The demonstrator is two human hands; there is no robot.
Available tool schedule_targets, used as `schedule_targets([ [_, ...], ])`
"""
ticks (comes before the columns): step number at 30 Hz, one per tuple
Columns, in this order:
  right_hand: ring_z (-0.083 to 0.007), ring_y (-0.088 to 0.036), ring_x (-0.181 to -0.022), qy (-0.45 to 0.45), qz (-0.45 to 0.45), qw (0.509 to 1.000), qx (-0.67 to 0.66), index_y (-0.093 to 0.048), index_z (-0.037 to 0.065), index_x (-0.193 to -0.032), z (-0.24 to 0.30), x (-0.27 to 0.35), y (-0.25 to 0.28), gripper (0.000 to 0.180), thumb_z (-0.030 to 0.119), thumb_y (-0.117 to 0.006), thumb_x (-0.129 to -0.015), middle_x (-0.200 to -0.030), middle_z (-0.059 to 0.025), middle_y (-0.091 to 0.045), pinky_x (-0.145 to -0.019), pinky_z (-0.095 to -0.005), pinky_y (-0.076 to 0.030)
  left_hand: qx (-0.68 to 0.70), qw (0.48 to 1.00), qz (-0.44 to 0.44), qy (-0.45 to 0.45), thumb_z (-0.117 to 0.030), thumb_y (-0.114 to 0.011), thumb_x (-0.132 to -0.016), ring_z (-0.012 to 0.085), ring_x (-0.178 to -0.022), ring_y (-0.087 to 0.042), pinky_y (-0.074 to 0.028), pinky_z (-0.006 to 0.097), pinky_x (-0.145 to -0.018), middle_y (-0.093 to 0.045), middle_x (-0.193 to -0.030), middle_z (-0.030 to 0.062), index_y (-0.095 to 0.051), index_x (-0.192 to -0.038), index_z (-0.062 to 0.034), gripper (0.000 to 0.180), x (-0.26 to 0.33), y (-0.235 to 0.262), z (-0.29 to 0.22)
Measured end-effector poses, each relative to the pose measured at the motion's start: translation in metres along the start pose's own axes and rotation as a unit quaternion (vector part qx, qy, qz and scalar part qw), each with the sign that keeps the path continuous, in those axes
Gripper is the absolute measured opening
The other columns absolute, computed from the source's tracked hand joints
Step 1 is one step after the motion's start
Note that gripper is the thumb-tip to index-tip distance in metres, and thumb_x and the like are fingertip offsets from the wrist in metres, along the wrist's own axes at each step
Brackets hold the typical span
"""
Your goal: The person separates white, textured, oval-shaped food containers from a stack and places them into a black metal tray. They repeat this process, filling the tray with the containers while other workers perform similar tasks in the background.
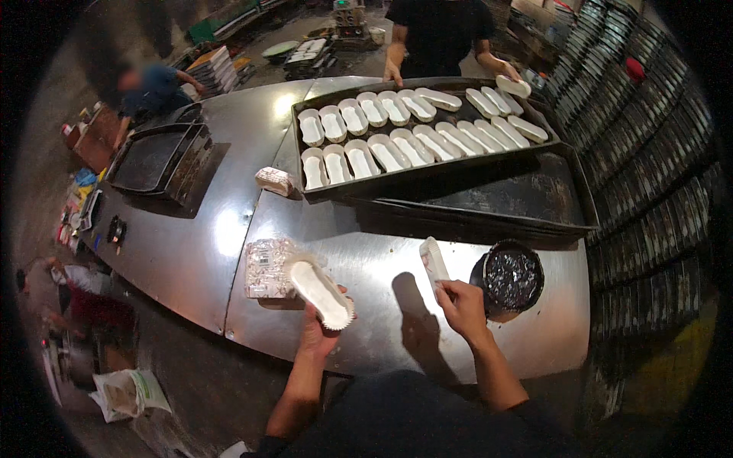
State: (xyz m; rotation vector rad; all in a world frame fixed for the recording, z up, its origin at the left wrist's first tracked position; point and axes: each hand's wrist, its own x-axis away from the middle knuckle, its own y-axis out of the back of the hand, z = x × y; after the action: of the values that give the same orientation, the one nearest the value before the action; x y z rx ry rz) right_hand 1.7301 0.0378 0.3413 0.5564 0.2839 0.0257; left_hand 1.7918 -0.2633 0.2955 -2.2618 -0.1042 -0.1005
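My left hand (316, 333) is closed around a stack of long white paper baking cups (322, 295) with fluted edges, held above the steel table. In my right hand (463, 307), a single paper baking cup (432, 258) is pinched at its lower end, upright and tilted to the left. Just right of that hand stands a round dark tin (513, 278) with a glossy black surface. Beyond my hands lies a large black baking tray (412, 182) bearing rows of the same cups. A printed, plastic-wrapped pack (266, 269) sits beside the stack.
Under the filled tray are more black trays (504, 191). A smaller wrapped pack (275, 181) touches the tray's left corner. Black pans (156, 164) stand on the left of the steel table (237, 164). Across, a co-worker (443, 38) holds a cup. Stacked trays (657, 198) rise at the right.
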Motion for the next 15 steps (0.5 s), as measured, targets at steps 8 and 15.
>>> schedule_targets([
  [8, -0.0100, -0.062, -0.067, -0.015, -0.033, 0.999, -0.041, -0.073, -0.004, -0.101, 0.004, -0.040, -0.104, 0.023, 0.017, -0.070, -0.091, -0.076, -0.0092, -0.071, -0.062, -0.0270, -0.050, 0.048, 0.998, -0.040, -0.016, -0.051, -0.084, -0.072, 0.0311, -0.115, -0.061, -0.060, 0.053, -0.085, -0.059, -0.126, 0.0157, -0.037, -0.147, -0.0092, 0.098, 0.004, 0.132, -0.070],
  [15, -0.0332, -0.068, -0.065, 0.002, -0.082, 0.994, 0.078, -0.072, 0.001, -0.081, 0.026, -0.157, -0.086, 0.024, 0.024, -0.067, -0.085, -0.072, -0.0192, -0.067, -0.062, -0.0411, -0.051, 0.029, 0.999, -0.038, -0.024, -0.047, -0.078, -0.082, 0.0380, -0.126, -0.054, -0.054, 0.064, -0.093, -0.053, -0.138, 0.0156, -0.037, -0.148, -0.0108, 0.086, -0.009, 0.118, -0.110],
])
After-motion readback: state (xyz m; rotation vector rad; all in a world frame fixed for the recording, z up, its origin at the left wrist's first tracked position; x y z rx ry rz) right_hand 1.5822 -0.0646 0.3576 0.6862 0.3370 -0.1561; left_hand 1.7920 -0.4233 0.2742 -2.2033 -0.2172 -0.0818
